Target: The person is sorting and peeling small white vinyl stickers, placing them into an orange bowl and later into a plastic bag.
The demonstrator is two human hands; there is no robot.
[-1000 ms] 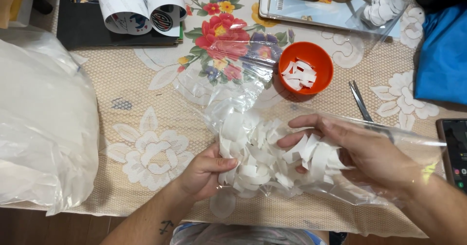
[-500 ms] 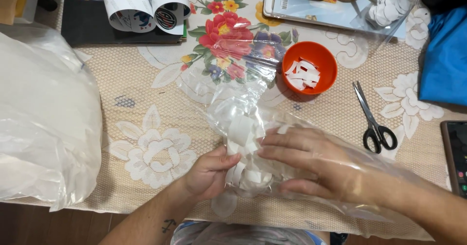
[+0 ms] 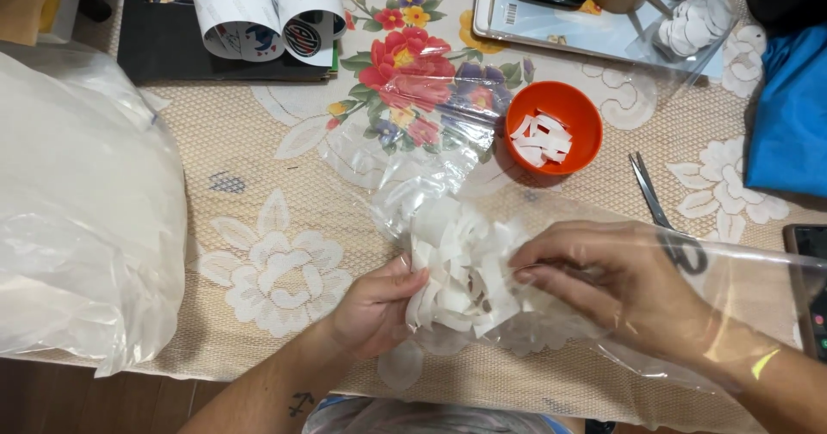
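The left hand (image 3: pixel 372 306) comes up from the table's near edge, fingers curled and gripping a bunch of white strips (image 3: pixel 461 270) through a clear bag (image 3: pixel 431 184). The right hand (image 3: pixel 616 283) is inside the bag, palm down, fingertips pinching the strips. The bunch lies just nearer than the orange bowl (image 3: pixel 554 127), with scissors (image 3: pixel 659 214) right of it.

A clear plastic bag (image 3: pixel 482 253) full of white paper strips lies at the table's near edge, gripped by the left hand (image 3: pixel 375 309) from outside while the right hand (image 3: pixel 620 283) reaches inside it. A large, cloudy white plastic bag (image 3: pixel 82 210) bulges at the left. A smaller clear bag of white discs (image 3: pixel 693 25) rests on a tray at the top right, and a dark phone screen (image 3: pixel 810 292) shows at the right edge.
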